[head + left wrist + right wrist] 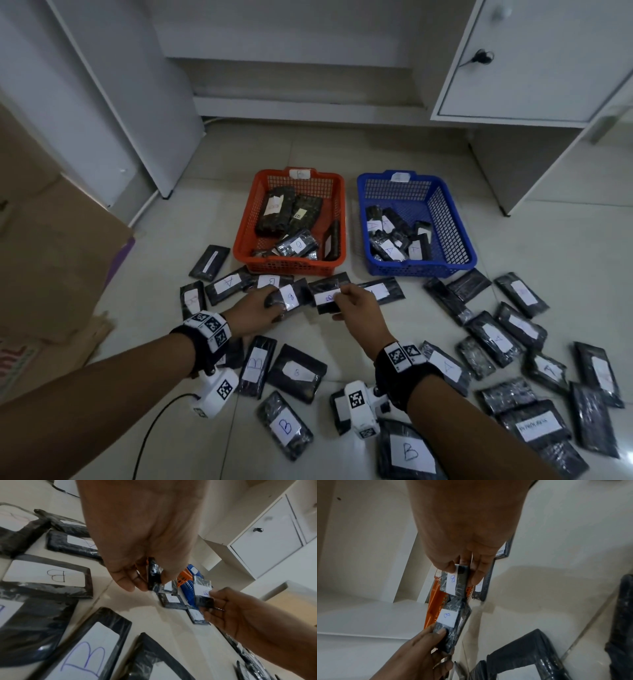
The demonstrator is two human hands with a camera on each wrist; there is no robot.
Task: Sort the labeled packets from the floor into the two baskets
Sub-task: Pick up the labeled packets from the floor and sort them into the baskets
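Observation:
Black packets with white A or B labels lie scattered over the tiled floor. My left hand [270, 306] [137, 582] grips one B-labeled packet [291, 297] [154, 574] [451, 620] just above the floor. My right hand [342, 299] [464, 566] pinches a second B-labeled packet [327, 298] [456, 582] [202, 588] beside it. Both hands hover in front of the orange basket [241, 236], which carries a B tag and holds several packets. To its right the blue basket [467, 245], tagged A, holds several A-labeled packets.
More packets lie around my wrists, such as a large B packet [407, 452] near the bottom and A packets [496, 337] at the right. Flattened cardboard [58, 260] lies at the left. A white cabinet [534, 68] stands behind the baskets.

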